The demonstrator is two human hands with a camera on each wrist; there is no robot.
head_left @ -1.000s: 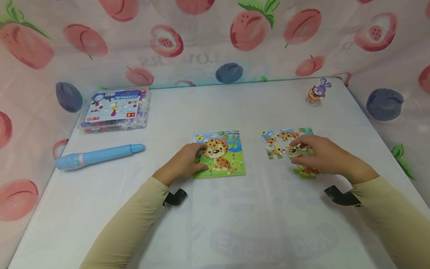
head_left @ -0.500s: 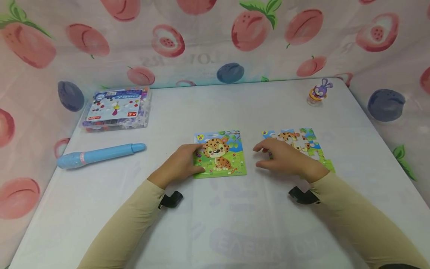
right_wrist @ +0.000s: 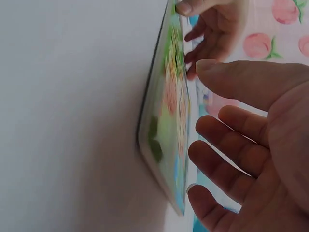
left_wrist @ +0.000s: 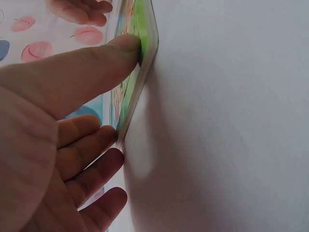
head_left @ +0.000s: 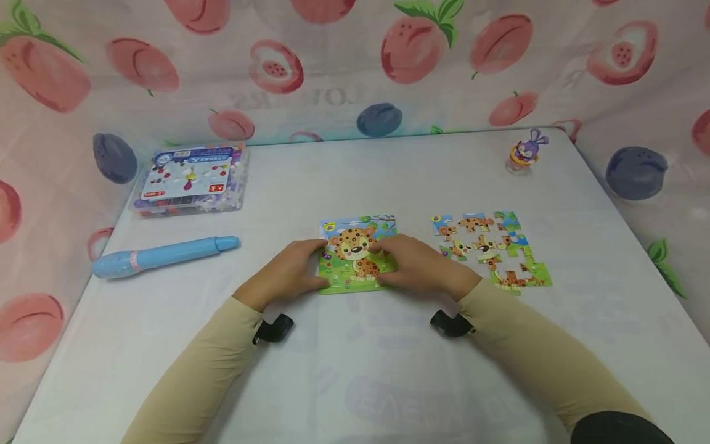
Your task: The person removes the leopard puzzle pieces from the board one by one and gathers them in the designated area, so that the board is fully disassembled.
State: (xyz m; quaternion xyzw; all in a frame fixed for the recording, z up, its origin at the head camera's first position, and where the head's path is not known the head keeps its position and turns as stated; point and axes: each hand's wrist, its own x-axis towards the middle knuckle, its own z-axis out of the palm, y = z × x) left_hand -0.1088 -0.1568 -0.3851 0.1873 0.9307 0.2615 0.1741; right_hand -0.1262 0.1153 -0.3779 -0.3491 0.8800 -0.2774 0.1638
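Note:
A square leopard picture puzzle board (head_left: 355, 243) lies flat on the white table, its printed face up. My left hand (head_left: 284, 274) is at its left edge; in the left wrist view the thumb (left_wrist: 126, 44) rests on the green border and the other fingers lie beside the edge. My right hand (head_left: 424, 266) reaches over the right part of the board, covering some of it. Its relaxed fingers are spread in the right wrist view, apart from the board (right_wrist: 166, 111) and with nothing between them. Right of this hand lie loose jigsaw pieces (head_left: 488, 246) with a matching leopard print, gaps between some.
A light blue wand-shaped toy (head_left: 166, 256) lies on the left. Behind it is a clear plastic box (head_left: 188, 179) with a printed label and small colorful parts. A purple rabbit figure (head_left: 526, 151) stands at the back right. A fruit-print cloth (head_left: 327, 55) hangs behind the table.
My right hand has moved left from above the loose pieces to the board's right side, uncovering the pieces. My left hand has shifted slightly left, staying by the board's left edge.

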